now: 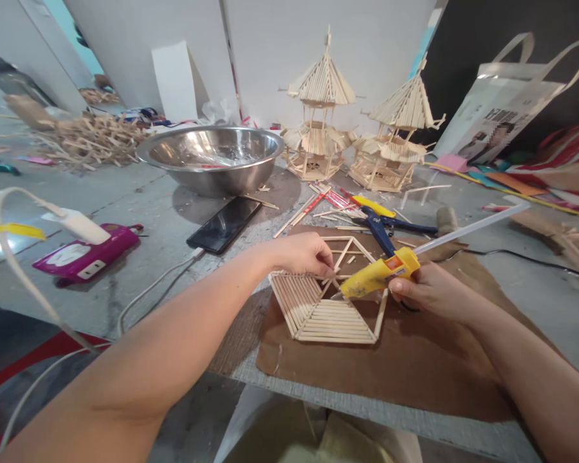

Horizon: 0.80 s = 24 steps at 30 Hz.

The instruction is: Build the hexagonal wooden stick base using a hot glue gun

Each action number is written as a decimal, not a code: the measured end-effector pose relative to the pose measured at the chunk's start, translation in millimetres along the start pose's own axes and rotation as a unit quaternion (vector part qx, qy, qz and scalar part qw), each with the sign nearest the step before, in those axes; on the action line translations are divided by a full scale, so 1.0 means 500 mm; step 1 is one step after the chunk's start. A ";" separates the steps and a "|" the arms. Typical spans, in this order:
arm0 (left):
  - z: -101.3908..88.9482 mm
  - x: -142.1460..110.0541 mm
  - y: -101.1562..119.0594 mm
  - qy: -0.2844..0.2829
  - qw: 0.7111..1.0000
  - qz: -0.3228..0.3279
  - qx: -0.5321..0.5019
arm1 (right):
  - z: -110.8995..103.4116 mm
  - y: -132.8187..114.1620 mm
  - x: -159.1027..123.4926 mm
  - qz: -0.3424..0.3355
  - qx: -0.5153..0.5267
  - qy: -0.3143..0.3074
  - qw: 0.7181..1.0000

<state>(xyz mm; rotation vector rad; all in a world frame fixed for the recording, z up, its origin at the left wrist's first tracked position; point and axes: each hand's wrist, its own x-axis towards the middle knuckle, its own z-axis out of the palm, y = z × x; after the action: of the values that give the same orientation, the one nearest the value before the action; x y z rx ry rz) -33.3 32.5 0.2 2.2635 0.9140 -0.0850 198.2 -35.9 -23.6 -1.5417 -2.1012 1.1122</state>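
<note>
My right hand [431, 292] grips a yellow hot glue gun [379, 273] with a long clear glue stick [468, 230] poking out of its back. The nozzle points at the middle of a flat hexagonal frame of thin wooden sticks [325, 308], lying on brown paper [395, 360]. My left hand [303, 254] reaches over the frame, fingers pinched on a thin stick near its centre, close to the nozzle. About half of the hexagon is filled with sticks.
A steel bowl [212, 157] and a black phone [224, 224] lie behind on the grey board. Two stick pagoda models [321, 109] [395, 138] stand at the back. Blue-and-yellow cutters [383, 222], loose sticks, a pink box [84, 254], a white cable [24, 276] and a white bag [502, 106] surround them.
</note>
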 end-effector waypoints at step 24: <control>0.001 0.004 -0.005 -0.006 1.000 0.016 -0.001 | -0.003 0.015 0.001 -0.011 0.042 -0.009 0.999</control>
<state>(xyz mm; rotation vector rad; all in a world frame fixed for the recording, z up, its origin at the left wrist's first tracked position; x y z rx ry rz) -33.4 34.9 -2.2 2.2726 0.8723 -0.0829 203.9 -34.2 -28.4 -1.4732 -2.0497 1.1951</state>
